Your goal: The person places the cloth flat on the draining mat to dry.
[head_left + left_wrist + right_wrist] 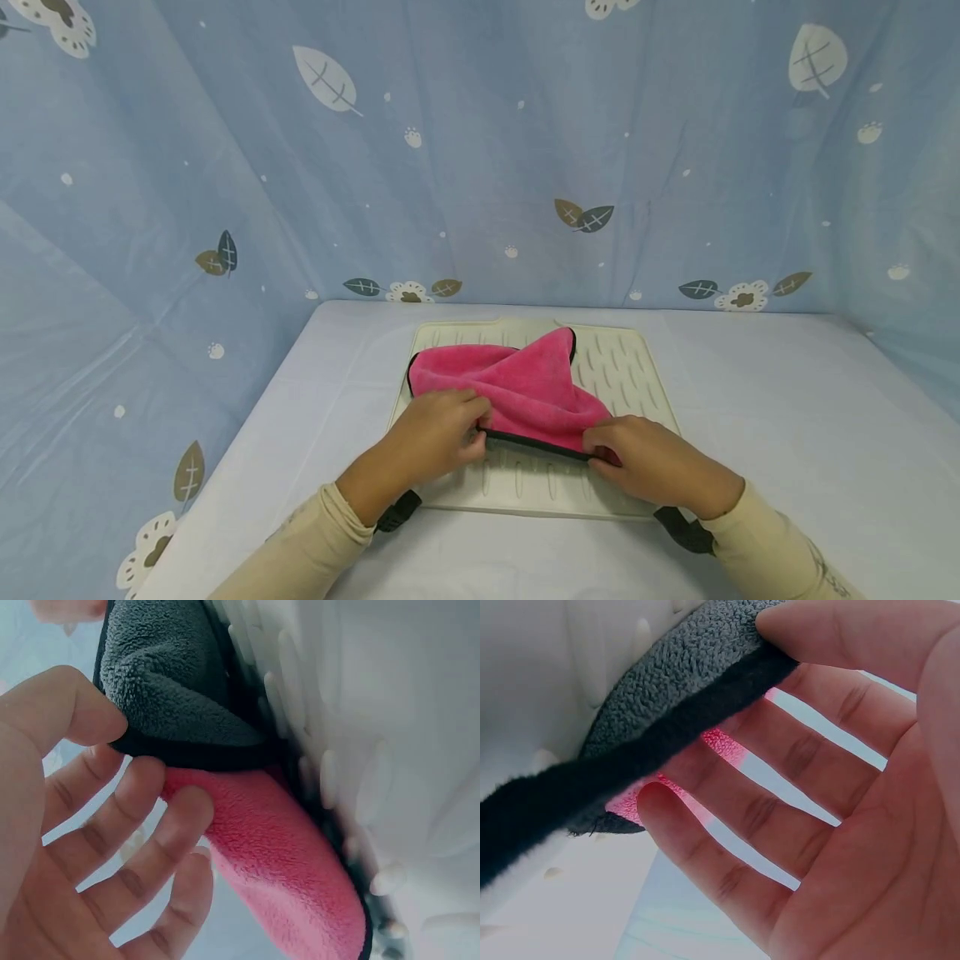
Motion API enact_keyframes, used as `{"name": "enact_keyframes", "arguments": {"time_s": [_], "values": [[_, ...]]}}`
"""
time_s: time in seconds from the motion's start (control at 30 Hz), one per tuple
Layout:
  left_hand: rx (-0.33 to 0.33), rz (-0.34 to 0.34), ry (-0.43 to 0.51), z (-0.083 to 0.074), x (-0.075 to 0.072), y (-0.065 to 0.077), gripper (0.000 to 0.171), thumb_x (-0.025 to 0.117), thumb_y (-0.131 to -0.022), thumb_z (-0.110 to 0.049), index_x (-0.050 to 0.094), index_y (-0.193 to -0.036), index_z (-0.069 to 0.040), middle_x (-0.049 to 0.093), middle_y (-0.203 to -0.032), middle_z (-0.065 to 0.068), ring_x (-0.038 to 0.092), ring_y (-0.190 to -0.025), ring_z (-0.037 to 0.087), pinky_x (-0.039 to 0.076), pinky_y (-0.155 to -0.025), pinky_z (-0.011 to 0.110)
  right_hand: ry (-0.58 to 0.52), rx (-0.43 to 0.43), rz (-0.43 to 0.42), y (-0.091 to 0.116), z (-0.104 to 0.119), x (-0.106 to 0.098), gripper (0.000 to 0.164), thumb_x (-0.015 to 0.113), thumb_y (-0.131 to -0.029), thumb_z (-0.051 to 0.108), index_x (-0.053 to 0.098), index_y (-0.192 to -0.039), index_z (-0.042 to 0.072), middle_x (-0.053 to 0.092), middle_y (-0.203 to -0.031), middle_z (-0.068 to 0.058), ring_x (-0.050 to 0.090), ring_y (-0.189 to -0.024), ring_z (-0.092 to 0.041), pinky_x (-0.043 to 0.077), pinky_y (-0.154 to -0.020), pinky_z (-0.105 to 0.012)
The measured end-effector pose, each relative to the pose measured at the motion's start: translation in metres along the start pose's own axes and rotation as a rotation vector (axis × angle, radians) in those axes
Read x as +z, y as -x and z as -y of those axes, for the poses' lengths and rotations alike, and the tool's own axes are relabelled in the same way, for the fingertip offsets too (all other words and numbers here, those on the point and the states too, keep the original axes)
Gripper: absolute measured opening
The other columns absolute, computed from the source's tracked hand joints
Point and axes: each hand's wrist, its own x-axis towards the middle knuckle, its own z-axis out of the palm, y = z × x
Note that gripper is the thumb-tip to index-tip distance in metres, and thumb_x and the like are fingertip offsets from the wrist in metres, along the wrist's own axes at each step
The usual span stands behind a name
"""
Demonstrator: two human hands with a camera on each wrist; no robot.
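Observation:
A pink cloth (525, 383) with a black border lies rumpled over a cream ridged board (525, 492), one corner peaked up at the back. Its underside is grey, as the left wrist view shows on the cloth (165, 675). My left hand (442, 433) pinches the near edge at its left part between thumb and fingers. Toward the right end of that same edge, my right hand (645, 458) pinches the border, with grey pile (682, 682) facing its wrist camera. The near edge is lifted a little off the board between both hands.
The board rests on a white-covered table (772, 400). Blue curtain fabric (480, 167) with leaf prints hangs behind and along the sides. Dark straps (397, 510) sit at both wrists, beside the beige sleeves (307, 542).

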Motion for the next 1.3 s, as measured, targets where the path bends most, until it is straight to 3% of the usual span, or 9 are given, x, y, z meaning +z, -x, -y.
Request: {"name": "enact_keyframes", "arguments": {"time_s": [0.3, 0.4, 0.57, 0.73, 0.9, 1.07, 1.3], "values": [[0.02, -0.049, -0.018, -0.002, -0.002, 0.0, 0.009, 0.066, -0.079, -0.011, 0.064, -0.082, -0.019, 0.059, -0.077, -0.01, 0.048, -0.068, 0.003, 0.042, -0.06, 0.02, -0.015, -0.023, -0.007, 0.0, -0.001, -0.001, 0.02, 0.073, -0.088, 0.011, 0.061, -0.08, 0.023, 0.047, -0.07, 0.016, 0.043, -0.066, -0.001, 0.039, -0.06, -0.02], [0.025, -0.054, 0.003, -0.003, -0.003, 0.0, 0.009, 0.067, -0.079, -0.011, 0.064, -0.083, -0.018, 0.062, -0.078, -0.008, 0.052, -0.072, 0.006, 0.051, -0.069, 0.027, -0.02, -0.02, -0.006, 0.0, -0.001, -0.001, 0.021, 0.073, -0.088, 0.011, 0.059, -0.08, 0.024, 0.046, -0.07, 0.016, 0.042, -0.066, 0.0, 0.038, -0.06, -0.02], [0.058, -0.066, 0.053, -0.003, -0.002, -0.001, 0.01, 0.069, -0.08, -0.009, 0.064, -0.085, -0.016, 0.065, -0.08, -0.007, 0.059, -0.078, 0.01, 0.053, -0.08, 0.034, -0.013, -0.017, -0.011, 0.0, -0.001, -0.001, 0.022, 0.073, -0.088, 0.011, 0.058, -0.08, 0.025, 0.046, -0.07, 0.016, 0.043, -0.066, 0.0, 0.039, -0.06, -0.02], [0.045, -0.039, 0.034, -0.001, 0.0, 0.0, 0.013, 0.073, -0.085, -0.013, 0.063, -0.091, -0.018, 0.066, -0.085, -0.009, 0.062, -0.088, 0.012, 0.052, -0.09, 0.039, -0.003, -0.024, -0.019, 0.001, -0.002, 0.0, 0.024, 0.073, -0.089, 0.01, 0.057, -0.079, 0.025, 0.046, -0.069, 0.017, 0.042, -0.065, 0.0, 0.038, -0.06, -0.02], [0.017, 0.037, -0.019, 0.002, 0.003, 0.001, 0.022, 0.076, -0.086, -0.02, 0.067, -0.107, -0.018, 0.07, -0.106, -0.004, 0.064, -0.107, 0.017, 0.048, -0.101, 0.044, -0.004, -0.028, -0.033, 0.001, -0.003, -0.001, 0.026, 0.072, -0.089, 0.009, 0.056, -0.077, 0.026, 0.045, -0.068, 0.017, 0.041, -0.064, 0.001, 0.038, -0.06, -0.02], [-0.042, 0.053, -0.068, 0.005, 0.007, 0.004, 0.027, 0.077, -0.086, -0.021, 0.07, -0.111, -0.02, 0.069, -0.117, -0.003, 0.06, -0.116, 0.021, 0.048, -0.095, 0.046, 0.0, -0.023, -0.034, 0.0, -0.004, -0.001, 0.026, 0.071, -0.089, 0.009, 0.055, -0.076, 0.026, 0.044, -0.068, 0.017, 0.041, -0.064, 0.001, 0.038, -0.06, -0.02], [-0.052, 0.007, -0.104, 0.008, 0.008, 0.002, 0.018, 0.078, -0.084, -0.02, 0.068, -0.098, -0.019, 0.066, -0.104, -0.003, 0.064, -0.102, 0.02, 0.05, -0.09, 0.047, 0.0, -0.019, -0.031, 0.0, -0.005, -0.001, 0.026, 0.071, -0.089, 0.009, 0.055, -0.077, 0.026, 0.044, -0.067, 0.017, 0.041, -0.063, 0.001, 0.038, -0.059, -0.02]]}}
